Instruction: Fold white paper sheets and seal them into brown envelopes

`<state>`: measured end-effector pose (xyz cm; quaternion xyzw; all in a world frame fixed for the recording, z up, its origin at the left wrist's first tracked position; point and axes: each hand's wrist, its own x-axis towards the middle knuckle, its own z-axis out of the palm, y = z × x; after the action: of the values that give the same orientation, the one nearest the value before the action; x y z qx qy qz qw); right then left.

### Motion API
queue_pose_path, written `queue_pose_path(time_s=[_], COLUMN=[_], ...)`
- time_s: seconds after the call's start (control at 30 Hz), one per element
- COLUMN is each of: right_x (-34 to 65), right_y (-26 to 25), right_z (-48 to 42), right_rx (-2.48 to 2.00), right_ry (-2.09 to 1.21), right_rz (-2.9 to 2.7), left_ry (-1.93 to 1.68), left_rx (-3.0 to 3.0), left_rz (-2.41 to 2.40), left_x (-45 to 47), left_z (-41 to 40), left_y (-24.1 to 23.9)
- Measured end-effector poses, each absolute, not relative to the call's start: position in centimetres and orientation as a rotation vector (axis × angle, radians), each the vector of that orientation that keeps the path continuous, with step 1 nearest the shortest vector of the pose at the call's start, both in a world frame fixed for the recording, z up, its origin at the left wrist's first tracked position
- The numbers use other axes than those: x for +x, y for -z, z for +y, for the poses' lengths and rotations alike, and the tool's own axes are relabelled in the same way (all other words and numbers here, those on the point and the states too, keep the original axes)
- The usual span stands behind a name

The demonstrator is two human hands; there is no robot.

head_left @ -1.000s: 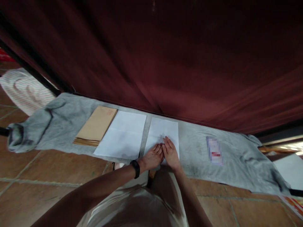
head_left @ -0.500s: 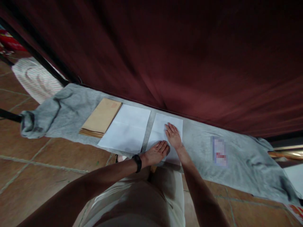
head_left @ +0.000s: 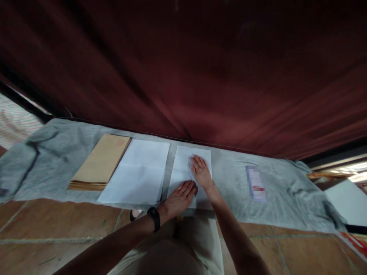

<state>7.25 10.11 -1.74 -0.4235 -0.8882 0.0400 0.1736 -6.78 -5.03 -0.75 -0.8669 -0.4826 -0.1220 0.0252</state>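
Note:
A white sheet of paper (head_left: 180, 164) lies on the grey cloth in front of me, and both of my hands rest on it. My left hand (head_left: 180, 196), with a black band on its wrist, lies palm down across the sheet's near part, fingers stretched out. Farther up, near the right edge, my right hand (head_left: 202, 172) is flat with its fingers spread. To the left, a gap of cloth away, are more white sheets (head_left: 140, 168). Beside them, touching or slightly under their edge, sits a stack of brown envelopes (head_left: 100, 160).
The grey cloth (head_left: 229, 164) covers a long narrow surface. A pixelated bluish item (head_left: 257, 185) lies on it at right. Behind hangs a dark red curtain (head_left: 183, 76). A white panel (head_left: 348, 200) stands at far right; floor tiles (head_left: 80, 219) show below.
The view has shifted, so the cloth and papers appear lower and farther left. Both hands stay flat on the same sheet, in nearly the same places.

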Motion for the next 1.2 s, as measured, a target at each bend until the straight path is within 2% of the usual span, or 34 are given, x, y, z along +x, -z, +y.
queue_pose_path(time_s=[0.23, 0.43, 0.57, 0.77, 1.03, 1.2], right_x=[7.7, 7.4, 6.9, 7.1, 10.5, 10.6], right_y=[1.5, 0.8, 0.7, 0.9, 1.0, 0.7], right_z=[9.2, 8.7, 8.2, 8.6, 9.1, 6.3], right_rx=[-1.28, -1.331, -1.378, -1.412, -1.584, -1.654], right_ry=[-0.112, -0.119, -0.153, -0.139, -0.083, -0.047], right_rz=[-2.531, -2.549, -2.527, -2.415, -2.287, -2.23], left_ry=[0.522, 0.786, 0.727, 0.761, 0.812, 0.763], left_rx=[-2.732, -2.402, -2.239, -2.122, -2.013, -2.063], left_rz=[-1.644, -1.977, -2.138, -2.157, -2.218, -2.183], left_x=[-7.4, -6.2, -5.8, -6.8, -7.0, -6.8], left_z=[-4.5, 0.5, 3.7, 3.3, 2.7, 2.4], left_y=[1.1, -0.5, 0.4, 2.3, 2.0, 1.3])
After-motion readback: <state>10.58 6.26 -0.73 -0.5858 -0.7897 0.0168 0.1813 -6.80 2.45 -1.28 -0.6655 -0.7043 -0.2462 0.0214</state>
